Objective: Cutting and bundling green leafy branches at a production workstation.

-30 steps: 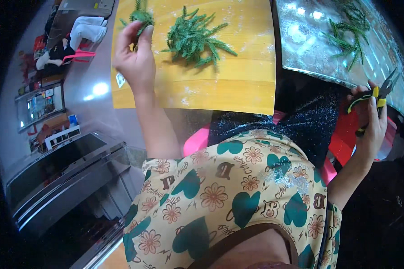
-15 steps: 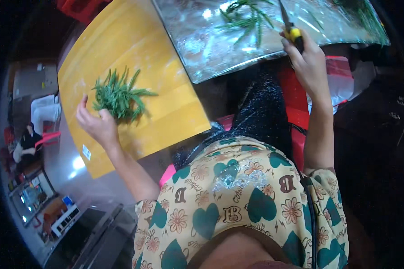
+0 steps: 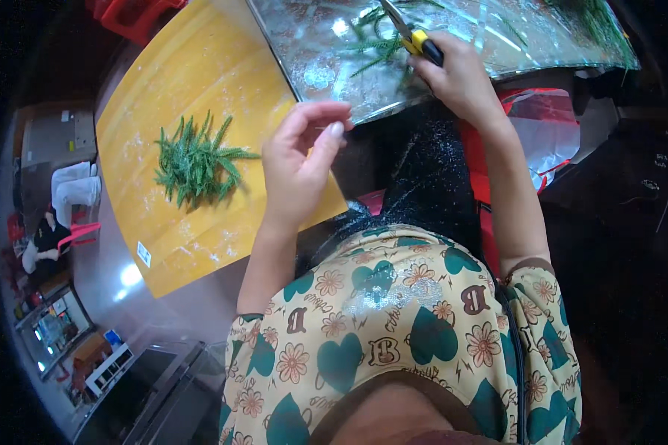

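My right hand (image 3: 460, 78) grips yellow-and-black handled pliers (image 3: 421, 44), whose metal jaws point up and left over green sprigs (image 3: 378, 50). These sprigs lie on a shiny, plastic-covered table (image 3: 319, 74). My left hand (image 3: 300, 159) hovers over the right part of a yellow board (image 3: 237, 67), near the covered table's corner. Its fingers are loosely curled and the thumb stands apart, with nothing visible between them. On the board, left of that hand, rests a bunch of short green sprigs (image 3: 197, 163).
More long green sprigs (image 3: 597, 30) lie at the covered table's far right. Below its edge hangs a red-trimmed clear bag (image 3: 545, 130). A red plastic object (image 3: 133, 18) stands behind the board. At far left are a person (image 3: 48, 233) and white-covered furniture (image 3: 76, 193).
My left hand has left the sprig bunch and moved right, toward the covered table. My right hand has shifted left with the pliers, whose jaws now tilt further left.
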Tool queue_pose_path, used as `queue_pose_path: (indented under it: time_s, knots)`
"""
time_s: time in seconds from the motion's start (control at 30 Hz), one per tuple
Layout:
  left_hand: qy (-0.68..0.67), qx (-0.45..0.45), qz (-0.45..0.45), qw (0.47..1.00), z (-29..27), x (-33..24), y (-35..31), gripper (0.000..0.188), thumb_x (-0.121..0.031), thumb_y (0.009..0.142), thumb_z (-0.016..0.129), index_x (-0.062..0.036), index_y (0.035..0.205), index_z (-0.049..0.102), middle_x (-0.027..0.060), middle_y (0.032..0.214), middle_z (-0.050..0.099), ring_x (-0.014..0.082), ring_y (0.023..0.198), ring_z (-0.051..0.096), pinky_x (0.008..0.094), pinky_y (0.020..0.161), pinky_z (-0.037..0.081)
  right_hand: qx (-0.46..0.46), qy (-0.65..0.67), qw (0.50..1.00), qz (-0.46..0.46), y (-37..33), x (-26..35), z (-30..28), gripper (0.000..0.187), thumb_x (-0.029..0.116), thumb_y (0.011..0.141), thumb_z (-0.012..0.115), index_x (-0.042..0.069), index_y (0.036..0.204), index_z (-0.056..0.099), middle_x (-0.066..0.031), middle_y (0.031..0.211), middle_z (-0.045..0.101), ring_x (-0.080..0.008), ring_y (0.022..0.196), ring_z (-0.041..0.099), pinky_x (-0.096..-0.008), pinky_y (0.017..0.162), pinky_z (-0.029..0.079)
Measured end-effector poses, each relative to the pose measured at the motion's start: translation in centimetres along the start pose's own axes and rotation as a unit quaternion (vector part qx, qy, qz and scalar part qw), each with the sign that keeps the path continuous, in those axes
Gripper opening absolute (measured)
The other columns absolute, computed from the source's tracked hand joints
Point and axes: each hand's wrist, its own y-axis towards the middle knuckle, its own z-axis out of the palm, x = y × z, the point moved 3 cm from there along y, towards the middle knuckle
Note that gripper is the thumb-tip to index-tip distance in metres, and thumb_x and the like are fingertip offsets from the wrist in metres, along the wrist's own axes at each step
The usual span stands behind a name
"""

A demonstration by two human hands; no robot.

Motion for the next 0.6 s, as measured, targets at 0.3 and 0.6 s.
queue_pose_path:
  time_s: [0.3, 0.6]
  knots:
    - [-0.326, -0.010, -0.203, 0.923, -0.1, 1.6, 0.6, 0.039, -0.037, 0.088, 0.052, -0.0008, 0.100, 0.059, 0.0068, 0.092, 0.062, 0.0119, 0.086, 0.058, 0.0235, 0.070, 0.047, -0.004, -0.054, 0.957, -0.285, -6.5, 7.1, 1.2, 0.017, 0.008, 0.076, 0.057, 0.001, 0.092, 0.060, -0.0089, 0.093, 0.055, -0.0252, 0.079, 0.055, -0.0340, 0.070, 0.045]
    - [-0.177, 0.103, -0.138, 0.969, -2.1, 1.9, -0.9, 0.039, -0.038, 0.085, 0.055, -0.0011, 0.095, 0.059, 0.0029, 0.084, 0.061, 0.0101, 0.082, 0.056, 0.0244, 0.076, 0.043, 0.142, -0.159, 0.924, -0.317, -8.3, 6.8, 3.6, 0.021, 0.012, 0.072, 0.057, 0.003, 0.090, 0.061, -0.0064, 0.101, 0.052, -0.0188, 0.087, 0.051, -0.0292, 0.074, 0.043]
